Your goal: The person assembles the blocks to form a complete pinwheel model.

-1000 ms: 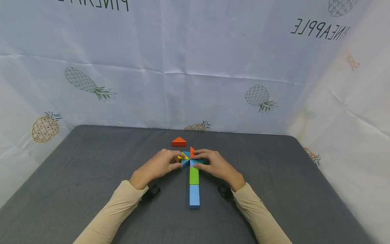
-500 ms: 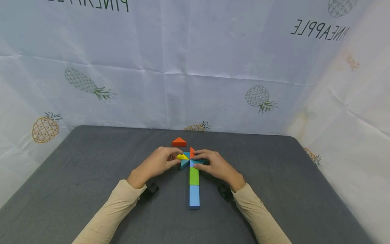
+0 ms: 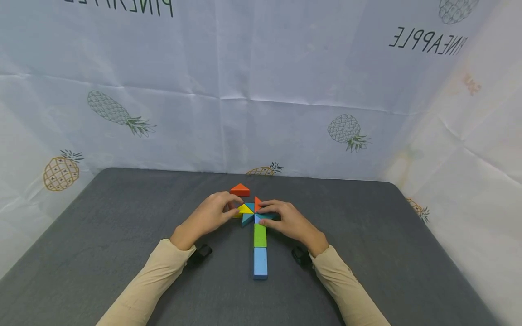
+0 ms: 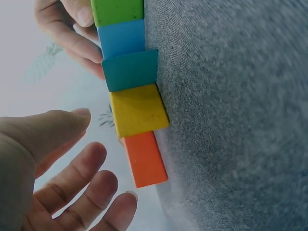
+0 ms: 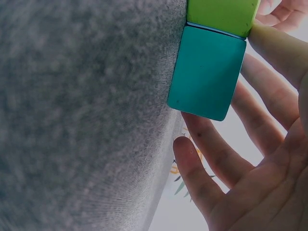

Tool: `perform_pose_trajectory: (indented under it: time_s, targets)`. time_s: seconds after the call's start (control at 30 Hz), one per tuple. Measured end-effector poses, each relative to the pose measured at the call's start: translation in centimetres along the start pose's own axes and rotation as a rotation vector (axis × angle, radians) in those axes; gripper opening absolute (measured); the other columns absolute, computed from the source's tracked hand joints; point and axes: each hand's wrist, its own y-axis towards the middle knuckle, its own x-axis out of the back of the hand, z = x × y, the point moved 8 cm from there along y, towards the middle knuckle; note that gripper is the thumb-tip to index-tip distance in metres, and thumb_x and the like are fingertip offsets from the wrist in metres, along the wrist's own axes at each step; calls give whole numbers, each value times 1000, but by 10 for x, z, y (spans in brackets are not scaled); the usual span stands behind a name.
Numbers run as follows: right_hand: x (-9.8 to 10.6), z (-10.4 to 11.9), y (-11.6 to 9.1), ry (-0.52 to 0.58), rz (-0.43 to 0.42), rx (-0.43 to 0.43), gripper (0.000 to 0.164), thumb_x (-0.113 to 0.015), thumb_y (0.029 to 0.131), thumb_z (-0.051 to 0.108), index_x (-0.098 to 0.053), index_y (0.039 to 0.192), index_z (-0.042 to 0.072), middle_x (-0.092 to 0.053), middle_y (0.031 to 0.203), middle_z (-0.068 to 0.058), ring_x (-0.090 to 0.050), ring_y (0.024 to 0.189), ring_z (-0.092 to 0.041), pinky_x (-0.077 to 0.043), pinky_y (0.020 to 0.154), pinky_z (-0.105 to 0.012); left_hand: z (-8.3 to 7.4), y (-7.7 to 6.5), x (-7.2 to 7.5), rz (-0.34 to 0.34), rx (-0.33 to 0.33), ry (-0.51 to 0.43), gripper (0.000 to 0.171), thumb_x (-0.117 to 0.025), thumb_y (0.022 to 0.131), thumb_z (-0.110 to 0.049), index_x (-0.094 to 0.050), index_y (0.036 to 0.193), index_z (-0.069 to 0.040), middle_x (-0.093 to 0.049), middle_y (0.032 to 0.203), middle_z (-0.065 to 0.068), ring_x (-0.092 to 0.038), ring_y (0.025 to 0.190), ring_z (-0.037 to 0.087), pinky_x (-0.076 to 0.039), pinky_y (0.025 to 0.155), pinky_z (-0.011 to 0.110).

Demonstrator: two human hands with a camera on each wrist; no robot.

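In the head view, triangular blocks form a pinwheel on the table, with a yellow triangular block [image 3: 246, 209] at its left. My left hand [image 3: 210, 215] is beside that block; the left wrist view shows its fingers apart from the yellow block [image 4: 139, 110]. With thumb on the near side and fingers on the far side, my right hand [image 3: 291, 222] holds the teal triangular block [image 5: 207, 72] at the pinwheel's right. Its fingers partly cover a red triangular block [image 3: 256, 204]. Below the pinwheel lie a green block [image 3: 259, 235] and a blue block [image 3: 260, 262] in line.
A separate orange-red triangular block [image 3: 239, 190] lies beyond the pinwheel, near the far part of the dark grey table [image 3: 346, 217]. A white cloth [image 3: 285, 68] printed with pineapples hangs behind the table.
My left hand has drawn back a little to the left and away from me, uncovering more of the yellow triangular block. The right hand stays in place on the pinwheel.
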Motion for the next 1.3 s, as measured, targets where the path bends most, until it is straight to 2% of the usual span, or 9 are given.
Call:
perform_pose_trajectory:
  time_s: [0.17, 0.47, 0.83, 1.3]
  targets:
    - [-1, -1, 0, 3, 2, 6, 35, -68, 94, 27, -69, 127, 13, -56, 144, -9, -52, 134, -30, -46, 107, -48, 3, 2, 3, -40, -1, 15, 22, -71, 92, -13, -71, 113, -9, -66, 97, 4, -61, 88, 19, -52, 76, 35]
    - [-1, -2, 0, 6, 2, -6, 35, -68, 94, 27, -69, 127, 13, -56, 144, -9, -51, 135, -30, -46, 107, -49, 14, 11, 10, -44, 44, 25, 28, -70, 93, -14, -68, 120, -7, -66, 110, 13, -61, 98, 27, -53, 82, 44]
    - [-1, -2, 0, 1, 16, -3, 36, -68, 95, 26, -68, 128, 13, -55, 145, -9, -50, 136, -31, -45, 107, -49, 32, 22, 5, -11, 107, 47, 40, -71, 92, -14, -63, 131, -7, -64, 120, 14, -61, 105, 30, -53, 88, 46]
    - [0, -1, 0, 11, 9, 9, 36, -68, 95, 26, -68, 128, 13, -56, 144, -8, -51, 135, -30, -46, 107, -48, 41, 41, -3, 55, 163, 73, 45, -70, 93, -15, -58, 136, -9, -60, 127, 15, -59, 115, 31, -50, 97, 48]
